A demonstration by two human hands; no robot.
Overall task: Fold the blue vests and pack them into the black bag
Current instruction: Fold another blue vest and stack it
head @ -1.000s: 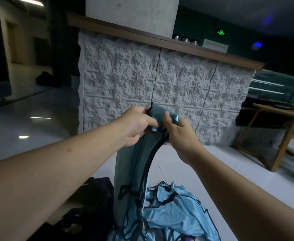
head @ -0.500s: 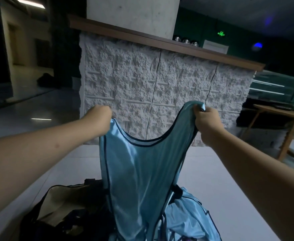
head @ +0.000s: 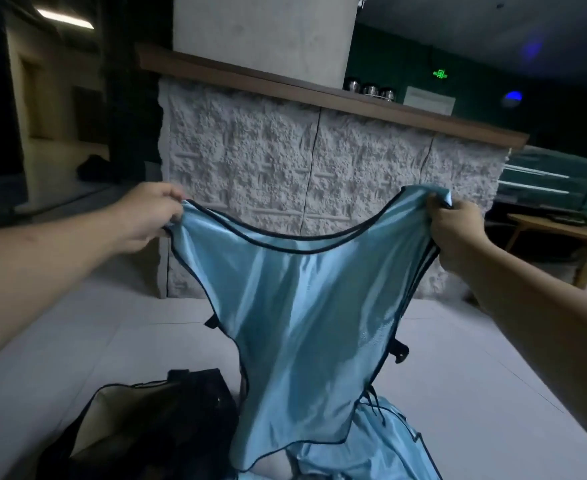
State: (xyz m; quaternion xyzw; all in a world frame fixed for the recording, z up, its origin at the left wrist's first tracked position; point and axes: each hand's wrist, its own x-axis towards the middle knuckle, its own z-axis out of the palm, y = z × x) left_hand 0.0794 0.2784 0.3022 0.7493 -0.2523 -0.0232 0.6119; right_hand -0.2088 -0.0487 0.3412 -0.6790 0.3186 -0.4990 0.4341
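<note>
Dim room, tiled floor (head: pixel 112 334). Left hand (head: pixel 146 220) and right hand (head: pixel 455 233) each pinched 1 shoulder of a blue vest (head: pixel 306 306), stretched mid-frame. Black bag (head: pixel 153 427) gaped lower left. Best to level shoulders, then fold in half.

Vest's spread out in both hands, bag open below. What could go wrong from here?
1. The held vest is slick and shiny; the left hand grips only a shoulder tip and could lose it mid-fold.
2. Its hem hangs onto the vest pile, where loose side ties may snag and drag another vest along.
3. The black bag sits slumped to the left, its mouth partly collapsed, so a folded vest may catch on the rim.
</note>
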